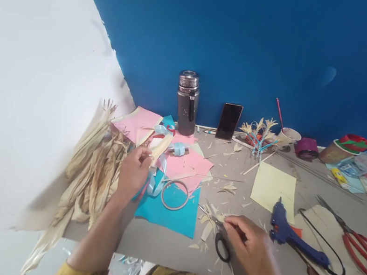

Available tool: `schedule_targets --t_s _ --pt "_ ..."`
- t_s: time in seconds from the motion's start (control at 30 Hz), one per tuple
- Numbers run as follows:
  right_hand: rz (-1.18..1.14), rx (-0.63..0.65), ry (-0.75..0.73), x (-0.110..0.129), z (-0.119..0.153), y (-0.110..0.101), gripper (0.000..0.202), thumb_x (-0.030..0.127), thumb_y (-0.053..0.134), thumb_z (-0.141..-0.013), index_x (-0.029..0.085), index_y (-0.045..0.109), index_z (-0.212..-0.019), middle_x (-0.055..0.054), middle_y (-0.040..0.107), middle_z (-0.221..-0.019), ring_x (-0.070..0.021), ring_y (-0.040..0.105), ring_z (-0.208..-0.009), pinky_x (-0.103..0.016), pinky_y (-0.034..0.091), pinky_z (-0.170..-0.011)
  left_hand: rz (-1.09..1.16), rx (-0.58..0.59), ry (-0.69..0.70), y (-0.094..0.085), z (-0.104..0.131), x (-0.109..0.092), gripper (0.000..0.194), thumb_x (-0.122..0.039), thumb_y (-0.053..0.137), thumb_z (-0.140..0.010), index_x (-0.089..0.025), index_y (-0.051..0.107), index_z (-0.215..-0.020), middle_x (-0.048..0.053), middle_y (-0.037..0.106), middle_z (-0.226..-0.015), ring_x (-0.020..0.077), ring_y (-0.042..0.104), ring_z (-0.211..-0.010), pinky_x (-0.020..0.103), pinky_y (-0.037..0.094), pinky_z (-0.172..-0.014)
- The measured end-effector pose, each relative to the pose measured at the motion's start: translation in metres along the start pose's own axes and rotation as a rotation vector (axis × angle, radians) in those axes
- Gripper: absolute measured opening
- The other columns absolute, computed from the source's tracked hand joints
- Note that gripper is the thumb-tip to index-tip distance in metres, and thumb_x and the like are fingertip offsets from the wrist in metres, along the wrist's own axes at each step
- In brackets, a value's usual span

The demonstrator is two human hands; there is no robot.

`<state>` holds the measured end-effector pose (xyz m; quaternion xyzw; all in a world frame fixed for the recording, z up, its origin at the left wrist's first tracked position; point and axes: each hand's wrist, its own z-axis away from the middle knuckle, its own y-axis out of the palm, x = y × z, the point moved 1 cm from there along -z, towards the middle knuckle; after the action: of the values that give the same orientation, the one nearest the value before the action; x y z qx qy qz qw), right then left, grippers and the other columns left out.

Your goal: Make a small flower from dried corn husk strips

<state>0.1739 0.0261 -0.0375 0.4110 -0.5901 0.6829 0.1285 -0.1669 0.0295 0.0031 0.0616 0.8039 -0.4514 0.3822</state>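
Note:
Between the fingertips of my left hand is a pale strip of corn husk, raised over the coloured paper. My right hand has its thumb and fingers pinched together low over the table; what they hold, if anything, I cannot make out. Right by those fingertips lie scissors with black handles, their blades pointing left among husk scraps. A roll of tape rests flat on a blue sheet between the hands. Dried corn husks are heaped beside my left forearm.
A flask and a phone stand against the blue wall. Husk flowers and a paper cup are at the back. To the right lie a blue glue gun, red-handled pliers and a yellow sheet.

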Motion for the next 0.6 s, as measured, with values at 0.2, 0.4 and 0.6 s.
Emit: schedule_targets --t_s 0.2,0.4,0.6 --pt "-0.006 0.016 -0.018 -0.001 0.003 0.0 0.026 0.038 0.049 -0.096 0.024 0.07 -0.09 -0.004 0.075 -0.092 -0.0202 0.07 -0.08 -0.028 0.049 -0.072 -0.478 0.22 0.47 0.011 0.018 -0.011 0.026 -0.016 0.053 -0.086 -0.022 0.075 -0.1 0.013 0.064 -0.109 0.0329 0.053 -0.106 0.047 0.039 -0.088" --pt "0.01 0.025 -0.013 -0.005 0.005 0.001 0.027 0.037 0.048 -0.096 0.023 0.071 -0.09 -0.004 0.076 -0.09 -0.0204 0.07 -0.078 -0.029 0.049 -0.072 -0.588 0.423 0.456 0.024 0.024 -0.008 0.02 -0.022 0.054 -0.09 -0.021 0.073 -0.083 0.011 0.064 -0.097 0.0313 0.053 -0.101 0.046 0.035 -0.082" --pt "-0.03 0.035 -0.007 -0.005 0.006 -0.001 0.029 0.039 0.049 -0.096 0.022 0.071 -0.09 -0.007 0.075 -0.089 -0.0215 0.068 -0.077 -0.03 0.049 -0.072 -0.407 0.199 0.425 0.001 0.02 -0.011 0.023 -0.021 0.046 -0.095 -0.022 0.069 -0.089 0.01 0.069 -0.098 0.0294 0.056 -0.1 0.045 0.037 -0.087"
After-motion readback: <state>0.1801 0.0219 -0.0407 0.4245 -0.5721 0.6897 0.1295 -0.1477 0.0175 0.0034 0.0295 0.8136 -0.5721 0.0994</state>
